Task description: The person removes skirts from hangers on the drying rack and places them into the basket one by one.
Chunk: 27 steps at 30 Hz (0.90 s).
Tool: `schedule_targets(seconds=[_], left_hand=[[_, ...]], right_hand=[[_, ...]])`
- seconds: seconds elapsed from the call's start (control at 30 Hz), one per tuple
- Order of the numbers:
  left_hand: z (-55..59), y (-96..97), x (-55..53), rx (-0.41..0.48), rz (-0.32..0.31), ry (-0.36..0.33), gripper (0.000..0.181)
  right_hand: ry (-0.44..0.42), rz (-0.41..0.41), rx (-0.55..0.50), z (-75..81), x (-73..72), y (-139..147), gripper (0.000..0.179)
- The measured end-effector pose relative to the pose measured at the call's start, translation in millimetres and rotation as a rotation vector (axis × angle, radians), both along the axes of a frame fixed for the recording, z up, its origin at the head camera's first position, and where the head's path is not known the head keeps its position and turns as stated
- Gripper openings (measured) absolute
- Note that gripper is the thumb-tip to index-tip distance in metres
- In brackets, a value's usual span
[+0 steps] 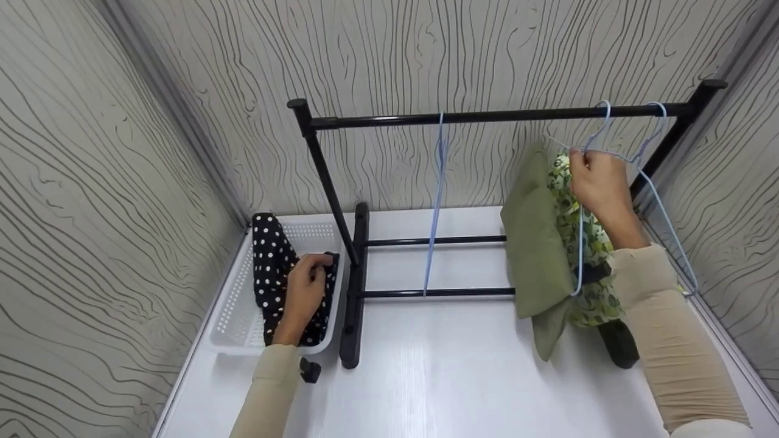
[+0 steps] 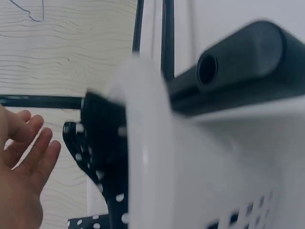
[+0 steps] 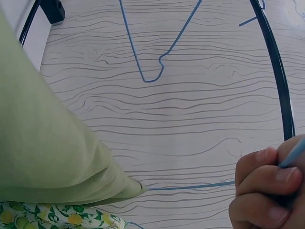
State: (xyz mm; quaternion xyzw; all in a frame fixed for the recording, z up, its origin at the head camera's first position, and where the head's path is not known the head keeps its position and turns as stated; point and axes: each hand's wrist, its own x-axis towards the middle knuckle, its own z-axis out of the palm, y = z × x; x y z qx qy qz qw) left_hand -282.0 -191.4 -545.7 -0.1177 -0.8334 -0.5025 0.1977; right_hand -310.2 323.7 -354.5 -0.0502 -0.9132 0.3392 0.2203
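Note:
At the left, my left hand hovers over a black cloth with white dots that lies bunched in a white plastic basket. Its fingers bend loosely beside the cloth's edge, with nothing between them in the left wrist view. On the right, my right hand grips a light blue wire hanger just below the rail. From this hanger's far end hangs a plain green garment. Behind it is a patterned green and yellow garment, partly hidden by my hand and arm.
A black clothes rack spans the white surface, its left foot close beside the basket. One bare blue hanger hangs mid-rail, and another hook sits near the right post. Wood-patterned walls enclose the space.

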Motion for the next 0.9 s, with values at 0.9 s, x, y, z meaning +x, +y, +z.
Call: schedule_targets(seconds=[0.9], left_hand=[[-19.9, 61.1, 0.6, 0.040, -0.113, -0.041, 0.027]], right_hand=[[0.104, 0.044, 0.029, 12.8, 12.5, -26.9, 0.052]])
